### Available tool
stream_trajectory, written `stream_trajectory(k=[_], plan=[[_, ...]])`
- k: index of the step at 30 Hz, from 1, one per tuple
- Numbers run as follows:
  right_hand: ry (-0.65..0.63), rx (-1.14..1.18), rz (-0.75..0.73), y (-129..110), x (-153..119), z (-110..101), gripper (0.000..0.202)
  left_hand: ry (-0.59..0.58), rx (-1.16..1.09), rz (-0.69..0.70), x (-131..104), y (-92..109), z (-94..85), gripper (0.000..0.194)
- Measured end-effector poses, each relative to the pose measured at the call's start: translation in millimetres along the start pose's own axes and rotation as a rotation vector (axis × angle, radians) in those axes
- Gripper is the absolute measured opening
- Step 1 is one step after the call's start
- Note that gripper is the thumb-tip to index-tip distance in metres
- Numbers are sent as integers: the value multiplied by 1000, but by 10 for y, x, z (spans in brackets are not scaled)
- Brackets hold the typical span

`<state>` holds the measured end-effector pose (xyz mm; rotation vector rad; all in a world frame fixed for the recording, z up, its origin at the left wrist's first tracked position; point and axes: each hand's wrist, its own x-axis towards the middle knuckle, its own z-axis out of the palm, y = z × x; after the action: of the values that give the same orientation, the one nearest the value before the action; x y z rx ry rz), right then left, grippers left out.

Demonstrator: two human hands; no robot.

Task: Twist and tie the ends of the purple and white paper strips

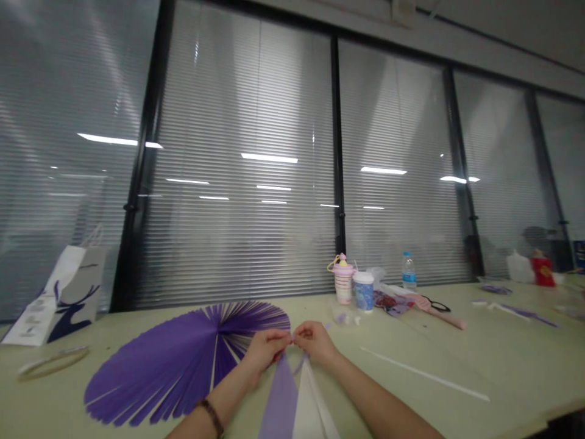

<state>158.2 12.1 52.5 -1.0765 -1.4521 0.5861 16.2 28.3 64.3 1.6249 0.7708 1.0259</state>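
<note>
My left hand (269, 349) and my right hand (315, 342) meet fingertip to fingertip above the table's near part, both closed in a pinch. Between them is the gathered upper end of a thin lilac ribbon, part of which curls down below my right fingers. A lilac panel (280, 396) and a white panel (311, 405), paper or fabric, hang from this spot and widen toward me. The exact knot or fold is hidden by my fingers. Left of my hands, a large purple pleated fan-like round (173, 347) lies spread on the table, its strips radiating from a centre.
Along the back stand a pink-lidded cup (343, 281), a blue paper cup (364, 291) and a water bottle (409, 271). A pink hairbrush-like item (441, 314) lies nearby. A white strip (425, 373) lies at right. At far left are a deer-print paper bag (73, 299) and a pale ring (52, 361).
</note>
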Motion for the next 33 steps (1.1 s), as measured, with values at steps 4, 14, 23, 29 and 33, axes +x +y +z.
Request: stream_trajectory(k=[4, 14, 23, 29, 33], plan=[[58, -13, 29, 197, -3, 63, 13, 26, -16, 8, 56, -180, 29, 31], [52, 8, 95, 283, -114, 46, 20, -35, -97, 19, 22, -260, -15, 21], [-55, -40, 42, 68, -239, -63, 16, -29, -160, -37, -40, -190, 26, 14], [-156, 9, 78, 60, -255, -107, 14, -51, -99, -48, -53, -167, 40, 14], [-150, 40, 56, 72, -260, -114, 12, -9, -35, -4, -52, -201, 46, 14]])
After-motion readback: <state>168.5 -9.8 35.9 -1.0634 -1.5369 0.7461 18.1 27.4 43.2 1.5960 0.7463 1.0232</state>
